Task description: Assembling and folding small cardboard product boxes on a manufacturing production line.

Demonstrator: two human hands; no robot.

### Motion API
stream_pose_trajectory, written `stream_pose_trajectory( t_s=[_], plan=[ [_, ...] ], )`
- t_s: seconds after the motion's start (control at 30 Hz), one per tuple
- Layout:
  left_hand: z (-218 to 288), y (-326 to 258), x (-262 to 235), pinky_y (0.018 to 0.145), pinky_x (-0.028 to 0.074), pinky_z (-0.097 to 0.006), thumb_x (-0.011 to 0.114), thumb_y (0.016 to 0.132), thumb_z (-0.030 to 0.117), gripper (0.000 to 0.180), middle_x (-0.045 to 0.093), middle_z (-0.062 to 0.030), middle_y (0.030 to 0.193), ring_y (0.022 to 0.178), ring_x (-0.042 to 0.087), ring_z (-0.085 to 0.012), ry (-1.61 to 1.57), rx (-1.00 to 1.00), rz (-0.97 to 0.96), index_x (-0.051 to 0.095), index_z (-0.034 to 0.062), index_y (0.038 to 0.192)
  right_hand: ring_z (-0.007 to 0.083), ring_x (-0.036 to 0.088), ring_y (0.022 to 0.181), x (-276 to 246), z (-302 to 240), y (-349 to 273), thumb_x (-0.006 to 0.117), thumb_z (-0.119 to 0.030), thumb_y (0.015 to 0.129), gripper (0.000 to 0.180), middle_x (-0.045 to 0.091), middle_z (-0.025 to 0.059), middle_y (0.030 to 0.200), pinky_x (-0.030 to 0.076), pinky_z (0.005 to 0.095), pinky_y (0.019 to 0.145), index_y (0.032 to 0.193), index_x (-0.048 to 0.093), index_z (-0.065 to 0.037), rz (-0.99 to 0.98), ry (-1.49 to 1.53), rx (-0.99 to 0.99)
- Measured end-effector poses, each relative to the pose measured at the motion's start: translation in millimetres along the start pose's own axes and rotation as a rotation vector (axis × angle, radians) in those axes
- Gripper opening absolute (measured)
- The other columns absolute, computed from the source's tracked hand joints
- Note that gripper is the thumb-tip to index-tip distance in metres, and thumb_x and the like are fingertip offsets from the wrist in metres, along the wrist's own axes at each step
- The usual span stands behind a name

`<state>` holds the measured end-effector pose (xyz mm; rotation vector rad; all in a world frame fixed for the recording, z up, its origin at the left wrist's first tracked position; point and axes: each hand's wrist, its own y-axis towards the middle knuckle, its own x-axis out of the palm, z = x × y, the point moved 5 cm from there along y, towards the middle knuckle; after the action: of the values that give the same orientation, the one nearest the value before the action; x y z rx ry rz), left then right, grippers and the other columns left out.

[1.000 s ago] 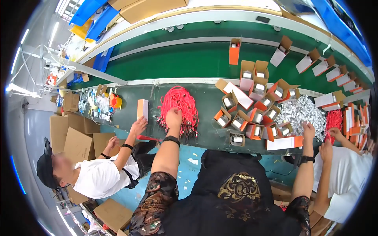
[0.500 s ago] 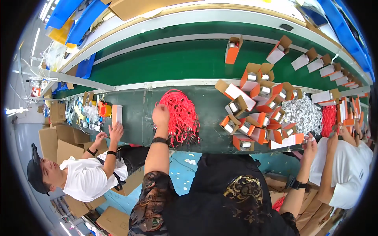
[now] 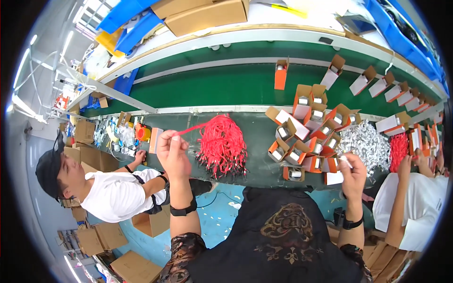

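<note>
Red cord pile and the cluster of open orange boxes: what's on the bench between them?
Nothing: the head view shows only bare dark bench between the red cord pile and orange-and-white cardboard boxes.

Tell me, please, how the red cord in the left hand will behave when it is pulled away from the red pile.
The red cord is probably floppy: it runs thin from the left hand to the pile of red cords. It seems light, since a fingertip pinch carries it. It may snag, because the pile's strands lie tangled and overlapping.
</note>
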<state>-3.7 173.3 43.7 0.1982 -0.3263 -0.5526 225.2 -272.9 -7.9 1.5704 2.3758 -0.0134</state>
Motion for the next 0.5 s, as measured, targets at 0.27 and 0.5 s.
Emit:
stream_pose_trajectory(
  t_s=[0.27, 0.5],
  plan=[
    [75.6, -21.7, 99.7, 0.067, 0.052, -0.032, 0.047, 0.103, 0.017, 0.021, 0.069, 0.0002, 0.093, 0.067, 0.062, -0.0120, -0.854, -0.674, -0.195, 0.060, 0.0109, 0.118, 0.0099, 0.058, 0.073, 95.8, -81.6, -1.3, 0.050, 0.003, 0.095, 0.021, 0.062, 0.0051, 0.092, 0.047, 0.0239, 0.066, 0.113, 0.059, -0.003, -0.615, 0.407, -0.073],
    [74.7, -67.3, 158.0, 0.094, 0.057, -0.043, 0.040, 0.103, 0.011, 0.036, 0.058, -0.0109, 0.138, 0.114, 0.065, -0.0248, -1.043, -0.584, -0.312, 0.050, 0.0088, 0.137, 0.0260, 0.063, 0.080, 149.7, -140.7, 5.4, 0.072, -0.027, 0.085, 0.039, 0.061, 0.0121, 0.090, 0.050, 0.0370, 0.073, 0.115, 0.067, -0.004, -0.712, 0.009, -0.336]
  ],
)
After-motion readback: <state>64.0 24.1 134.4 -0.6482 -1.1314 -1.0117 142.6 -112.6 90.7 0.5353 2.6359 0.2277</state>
